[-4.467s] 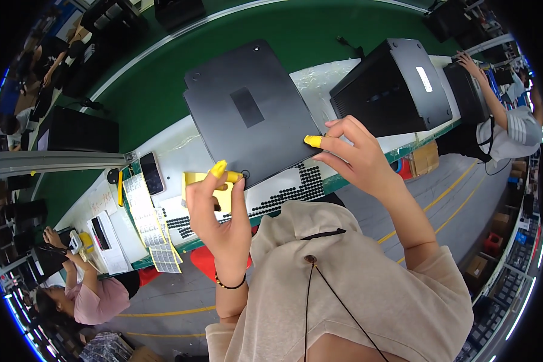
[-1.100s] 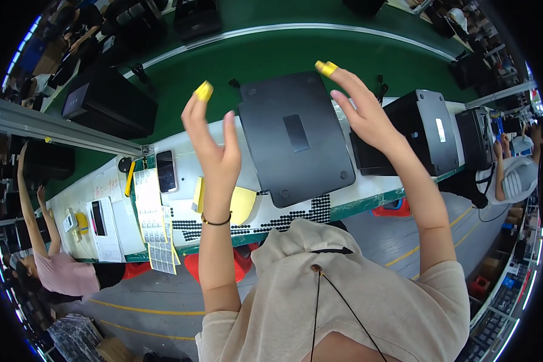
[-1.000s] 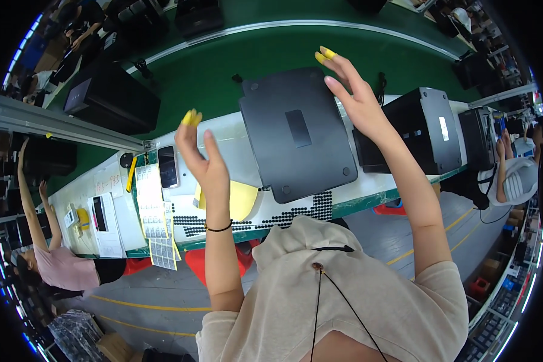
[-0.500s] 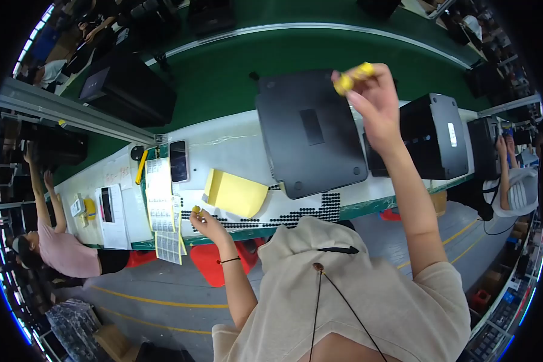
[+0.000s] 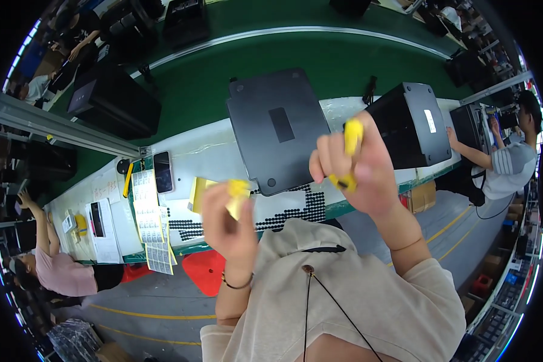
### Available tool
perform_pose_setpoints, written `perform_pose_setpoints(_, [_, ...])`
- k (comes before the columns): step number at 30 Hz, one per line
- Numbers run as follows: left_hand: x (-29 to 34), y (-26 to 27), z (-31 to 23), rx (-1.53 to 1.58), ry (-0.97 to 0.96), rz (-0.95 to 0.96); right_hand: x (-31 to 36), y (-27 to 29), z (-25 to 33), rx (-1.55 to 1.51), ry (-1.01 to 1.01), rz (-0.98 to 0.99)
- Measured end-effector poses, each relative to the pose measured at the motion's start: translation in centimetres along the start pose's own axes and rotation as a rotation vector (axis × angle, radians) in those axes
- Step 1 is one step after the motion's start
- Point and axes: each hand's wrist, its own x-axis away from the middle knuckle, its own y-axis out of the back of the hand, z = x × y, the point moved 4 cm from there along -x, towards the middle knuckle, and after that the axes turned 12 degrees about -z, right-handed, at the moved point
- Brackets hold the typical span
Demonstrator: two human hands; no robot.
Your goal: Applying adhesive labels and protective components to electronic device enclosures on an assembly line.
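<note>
My right hand point(image 5: 359, 166) is raised over the right edge of a large black case point(image 5: 304, 114) with round feet on its face. Its fingers are curled, with yellow finger covers on some tips; a small dark spot shows at the lower yellow tip, too small to name. Blurred by motion, my left hand point(image 5: 226, 232) is held up in front of a yellow paper piece point(image 5: 196, 196), hiding most of it. Yellow covers show on its thumb and a finger; whether it holds anything is unclear. Rows of small black round pads point(image 5: 314, 208) lie along the near table edge.
Printed label sheets point(image 5: 148, 211) hang over the front edge, beside a phone point(image 5: 163, 172) and a yellow cutter point(image 5: 128, 180). Another black case point(image 5: 419, 123) stands at right. Co-workers sit at left point(image 5: 60, 271) and right point(image 5: 507, 163). A red stool point(image 5: 202, 271) is below the table.
My right hand has come down from the upper part of the case, nearer to me. My left hand has risen from the black pads. The view has shifted slightly.
</note>
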Motion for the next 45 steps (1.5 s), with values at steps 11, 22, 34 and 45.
perform_pose_setpoints(11, [4.1,-2.9,-3.7,0.279,-0.050,0.250,6.9,0.7,-2.2,0.601,0.302,0.142])
perform_pose_setpoints(22, [5.3,-1.9,-1.0,0.148,0.077,0.320,8.4,1.5,-5.7,0.580,0.098,-0.004])
perform_pose_setpoints(34, [6.2,0.8,0.9,0.084,0.122,0.223,7.7,-0.2,-8.5,0.341,-0.318,-0.132])
perform_pose_setpoints(45, [9.0,14.1,25.8,-0.859,0.601,-0.594,8.2,0.7,-7.9,0.129,-0.065,-0.094])
